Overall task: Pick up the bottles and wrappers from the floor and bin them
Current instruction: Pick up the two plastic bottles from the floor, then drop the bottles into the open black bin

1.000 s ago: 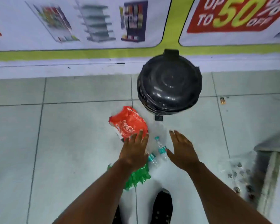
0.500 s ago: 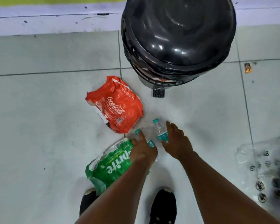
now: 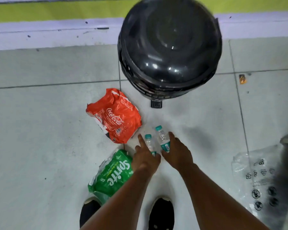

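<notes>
Two small clear bottles with teal caps are in my hands just above the tiled floor. My left hand (image 3: 144, 156) grips the left bottle (image 3: 148, 142); its index finger points forward beside the cap. My right hand (image 3: 176, 151) holds the right bottle (image 3: 162, 137) by its teal label. A crumpled red Coca-Cola wrapper (image 3: 115, 116) lies on the floor left of the bottles. A green Sprite wrapper (image 3: 112, 175) lies under my left forearm. The black pedal bin (image 3: 169, 48) stands ahead with its lid closed.
The bin's foot pedal (image 3: 156, 103) sticks out toward me. A clear plastic bag (image 3: 254, 176) with printed symbols lies at the right. A small orange scrap (image 3: 242, 79) sits right of the bin. My black shoes (image 3: 161, 213) stand below. A wall skirting (image 3: 56, 32) runs behind.
Both hands have come down from open above the floor and closed on the two bottles. The view has dropped closer to the floor and bin.
</notes>
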